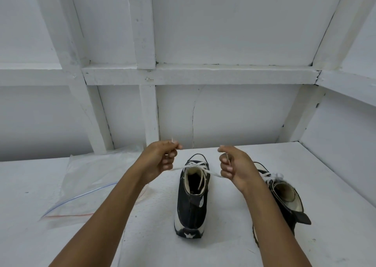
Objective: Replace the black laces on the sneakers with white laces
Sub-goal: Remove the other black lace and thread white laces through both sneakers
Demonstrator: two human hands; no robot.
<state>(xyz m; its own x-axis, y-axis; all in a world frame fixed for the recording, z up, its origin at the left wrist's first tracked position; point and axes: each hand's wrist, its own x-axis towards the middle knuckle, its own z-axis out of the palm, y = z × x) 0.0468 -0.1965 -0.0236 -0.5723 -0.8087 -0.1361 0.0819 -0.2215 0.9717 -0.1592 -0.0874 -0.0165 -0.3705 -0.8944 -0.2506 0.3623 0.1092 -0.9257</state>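
Our fingers [169,160] are curled on both sides: the left hand [157,162] and right hand [239,170] each pinch one side of the white lace [212,173], stretched taut between them. Beneath the fingers it crosses the collar of a black high-top sneaker [191,205] upright on the desk [154,226].
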